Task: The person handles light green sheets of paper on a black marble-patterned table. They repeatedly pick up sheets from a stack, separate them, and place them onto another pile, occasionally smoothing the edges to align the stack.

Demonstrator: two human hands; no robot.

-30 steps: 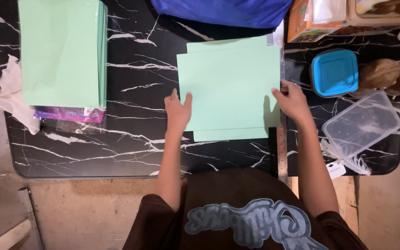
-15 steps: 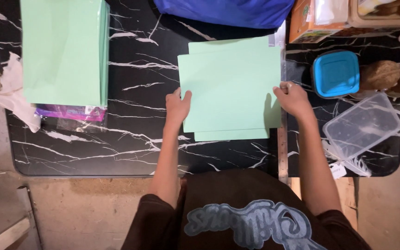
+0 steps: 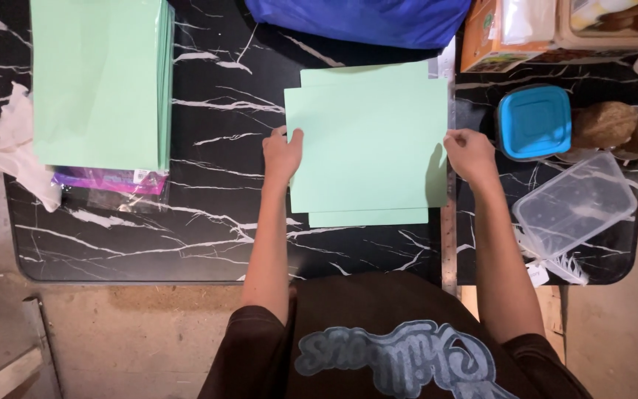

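1. Two hands grip one pale green sheet [image 3: 367,144] by its side edges; the left hand [image 3: 282,154] pinches the edge at 9 o'clock, thumb on top and fingers curled under; the right hand [image 3: 470,154] closes loosely on the edge at 3 o'clock, though the exact finger hold cannot be told.
2. Beneath the top sheet lies a second green sheet [image 3: 367,217], peeping out at 6 and 12 o'clock; squaring them well seems to call for equal pull from both hands and a slide, not a lift, until the edges meet.
3. Both sheets rest on the black marbled table [image 3: 215,222], centre-right; keeping the thumbs light should avoid creasing the paper.
4. At 3 o'clock, past the right hand, sit a clear plastic tub [image 3: 574,203] and a blue-lidded container [image 3: 533,122], near enough to snag a corner.
5. Farther, at 10 o'clock, a tall stack of green sheets [image 3: 97,81] stands well apart; a blue bag [image 3: 363,21] lies at 12 o'clock.
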